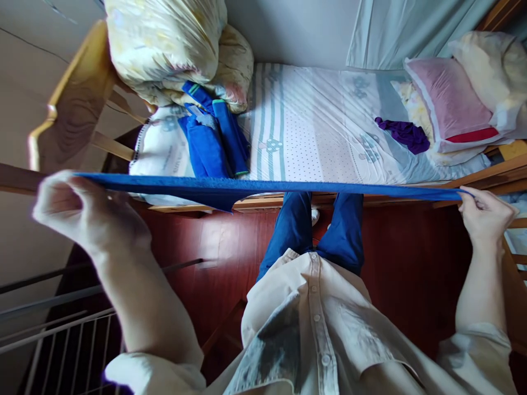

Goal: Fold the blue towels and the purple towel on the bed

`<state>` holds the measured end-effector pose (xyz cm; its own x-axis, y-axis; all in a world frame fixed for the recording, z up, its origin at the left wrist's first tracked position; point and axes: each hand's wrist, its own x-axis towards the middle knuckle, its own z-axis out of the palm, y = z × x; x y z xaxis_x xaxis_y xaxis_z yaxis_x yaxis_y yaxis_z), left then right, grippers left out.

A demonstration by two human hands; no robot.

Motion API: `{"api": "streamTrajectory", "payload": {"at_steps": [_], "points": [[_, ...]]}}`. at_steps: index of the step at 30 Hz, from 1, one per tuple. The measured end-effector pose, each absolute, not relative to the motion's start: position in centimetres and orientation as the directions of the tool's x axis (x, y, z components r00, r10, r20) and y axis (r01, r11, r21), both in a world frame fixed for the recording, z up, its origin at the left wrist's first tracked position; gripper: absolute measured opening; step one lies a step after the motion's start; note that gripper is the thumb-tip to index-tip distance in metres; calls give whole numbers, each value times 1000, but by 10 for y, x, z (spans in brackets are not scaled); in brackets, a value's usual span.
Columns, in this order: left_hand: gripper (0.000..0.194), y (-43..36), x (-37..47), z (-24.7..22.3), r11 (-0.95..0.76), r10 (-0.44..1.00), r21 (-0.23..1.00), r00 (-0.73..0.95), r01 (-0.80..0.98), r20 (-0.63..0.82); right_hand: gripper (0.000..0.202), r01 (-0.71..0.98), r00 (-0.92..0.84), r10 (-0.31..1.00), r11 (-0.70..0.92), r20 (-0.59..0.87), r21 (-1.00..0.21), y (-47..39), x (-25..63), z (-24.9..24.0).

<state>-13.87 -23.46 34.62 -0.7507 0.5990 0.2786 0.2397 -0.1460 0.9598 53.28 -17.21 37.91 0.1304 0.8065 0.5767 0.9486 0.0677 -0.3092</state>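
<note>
A long piece of blue cloth (263, 186) is stretched taut between my hands, seen nearly edge-on, with a short flap hanging left of the middle. My left hand (78, 203) pinches its left end, fingers curled closed. At the far right, my right hand (486, 214) grips the other end between thumb and fingers. What kind of garment or cloth it is, I cannot make out. Beyond it on the bed lie folded blue clothes (212, 137) with green trim, beside a bulky floral quilt (164, 44).
The wooden-framed bed (313, 120) runs across in front of me. On its right are a crumpled purple cloth (405, 134) and a pink pillow (448, 99). A curved wooden bed end (69, 104) rises at left. A white metal rack (69, 340) stands at lower left.
</note>
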Motion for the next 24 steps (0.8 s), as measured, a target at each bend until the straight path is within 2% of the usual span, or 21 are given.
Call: {"api": "streamTrajectory", "payload": {"at_steps": [3,6,10,14,19,22,24], "points": [[17,-257,-131,337,-91,625,889,-669,450,402,21,913,15,872,187,489,-361,-189,533,390],[16,-275,-127,334,5,752,875,-579,484,316,16,880,32,941,134,338,-456,-203,533,400],[16,-268,-127,337,83,820,908,-546,411,172,14,831,143,966,0,214,-556,-202,529,409],[20,-227,-129,334,106,839,931,-534,349,105,13,745,261,956,-111,133,-658,-176,526,408],[34,-153,-141,303,21,899,975,-431,220,78,10,644,361,930,-197,67,-739,-111,518,390],[56,-98,-148,279,-38,913,989,-397,139,91,16,608,410,906,-184,107,-773,-58,505,375],[57,-60,-153,267,-116,908,985,-388,131,158,16,598,435,882,-133,181,-790,-21,495,363]]}}
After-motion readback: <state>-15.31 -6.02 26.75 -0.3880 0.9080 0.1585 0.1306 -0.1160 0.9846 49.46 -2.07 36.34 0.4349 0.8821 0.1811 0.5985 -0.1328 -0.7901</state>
